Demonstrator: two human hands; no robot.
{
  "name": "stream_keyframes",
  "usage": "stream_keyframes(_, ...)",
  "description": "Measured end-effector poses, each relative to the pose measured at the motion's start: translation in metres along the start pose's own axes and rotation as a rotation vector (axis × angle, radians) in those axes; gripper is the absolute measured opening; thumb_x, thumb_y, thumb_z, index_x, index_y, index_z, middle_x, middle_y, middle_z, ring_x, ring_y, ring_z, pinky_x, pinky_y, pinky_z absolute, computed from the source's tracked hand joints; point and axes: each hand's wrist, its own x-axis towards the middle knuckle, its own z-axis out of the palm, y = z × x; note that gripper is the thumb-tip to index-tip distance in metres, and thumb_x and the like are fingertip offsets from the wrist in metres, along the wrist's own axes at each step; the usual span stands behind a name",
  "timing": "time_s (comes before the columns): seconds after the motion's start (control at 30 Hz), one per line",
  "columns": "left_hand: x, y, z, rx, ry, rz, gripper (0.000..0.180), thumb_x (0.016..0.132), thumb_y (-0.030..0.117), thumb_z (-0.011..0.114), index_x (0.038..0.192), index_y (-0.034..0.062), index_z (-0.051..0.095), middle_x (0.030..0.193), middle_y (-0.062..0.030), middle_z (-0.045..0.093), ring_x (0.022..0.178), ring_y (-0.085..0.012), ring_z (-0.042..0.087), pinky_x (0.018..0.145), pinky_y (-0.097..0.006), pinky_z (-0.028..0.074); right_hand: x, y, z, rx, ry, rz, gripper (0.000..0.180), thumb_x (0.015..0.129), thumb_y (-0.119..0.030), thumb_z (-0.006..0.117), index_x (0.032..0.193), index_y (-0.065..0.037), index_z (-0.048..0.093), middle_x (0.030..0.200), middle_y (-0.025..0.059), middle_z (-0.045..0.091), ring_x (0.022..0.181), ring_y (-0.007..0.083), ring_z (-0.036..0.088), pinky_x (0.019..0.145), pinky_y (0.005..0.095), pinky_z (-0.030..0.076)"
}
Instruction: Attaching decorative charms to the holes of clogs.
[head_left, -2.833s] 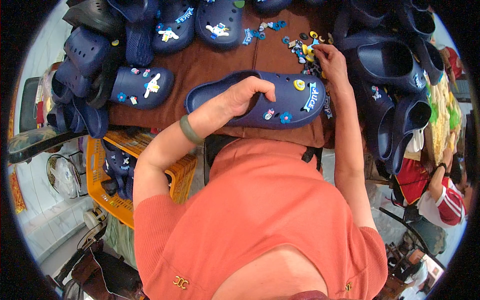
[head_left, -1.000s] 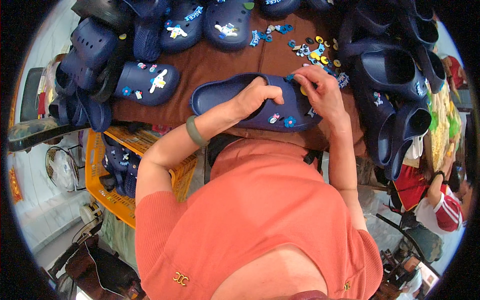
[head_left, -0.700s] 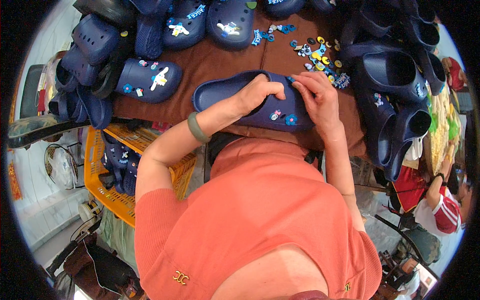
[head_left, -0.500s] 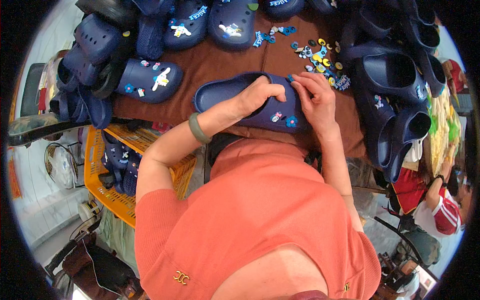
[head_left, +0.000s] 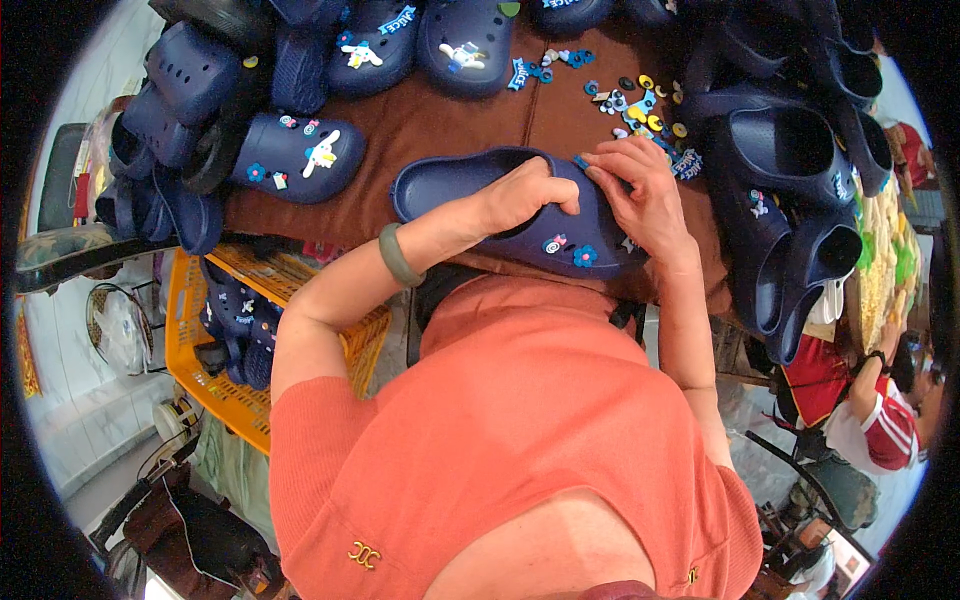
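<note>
A navy blue clog (head_left: 470,190) lies on its side on the brown cloth table (head_left: 430,120) in front of me. My left hand (head_left: 525,195) grips its upper, a green bracelet (head_left: 397,257) on that wrist. My right hand (head_left: 635,190) presses with its fingertips on the clog's toe part, right beside my left fingers. Small charms, a round one and a blue flower (head_left: 584,256), sit on the clog near its lower edge. Whether a charm is under my right fingertips is hidden.
Loose colourful charms (head_left: 640,100) lie scattered behind the clog. Navy clogs surround it: decorated ones at the back (head_left: 470,45) and left (head_left: 300,155), a stack at the right (head_left: 790,170). A yellow crate (head_left: 215,370) with clogs stands below left. Another person (head_left: 870,400) sits at right.
My right hand came back from the charm pile to the clog's toe and now presses there. My left hand keeps its hold on the clog.
</note>
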Motion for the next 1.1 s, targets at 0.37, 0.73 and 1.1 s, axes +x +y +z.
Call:
stream_keyframes(0.37, 0.001, -0.013, -0.002, 0.124, -0.014, 0.085, 0.02, 0.077, 0.017, 0.053, 0.068, 0.0004, 0.059, 0.07, -0.0084, 0.061, 0.068, -0.0162, 0.057, 0.065, -0.029, 0.043, -0.009, -0.017, -0.012, -0.123, -0.034, -0.044, 0.017, 0.078, -0.01, 0.067, 0.094, -0.007, 0.068, 0.095, 0.0053, 0.064, 0.091, 0.0216, 0.058, 0.092, 0.0408, 0.037)
stream_keyframes(0.73, -0.001, -0.009, -0.001, 0.09, 0.011, 0.057, 0.014, 0.078, 0.017, 0.055, 0.077, 0.0037, 0.059, 0.074, 0.0037, 0.055, 0.071, -0.0066, 0.05, 0.067, -0.025, 0.042, -0.016, -0.038, -0.004, -0.332, -0.078, -0.087, 0.018, 0.082, -0.013, 0.06, 0.097, -0.003, 0.062, 0.099, 0.0079, 0.06, 0.097, 0.0234, 0.054, 0.098, 0.0461, 0.032)
stream_keyframes(1.1, -0.007, 0.009, 0.008, 0.252, 0.218, -0.007, 0.033, 0.08, 0.031, 0.057, 0.076, 0.0004, 0.068, 0.078, -0.008, 0.065, 0.074, -0.0142, 0.057, 0.07, -0.029, 0.044, -0.036, -0.033, 0.024, -0.266, 0.196, 0.011, 0.03, 0.083, -0.006, 0.06, 0.112, 0.001, 0.056, 0.107, 0.0155, 0.055, 0.097, 0.0332, 0.052, 0.085, 0.0421, 0.043)
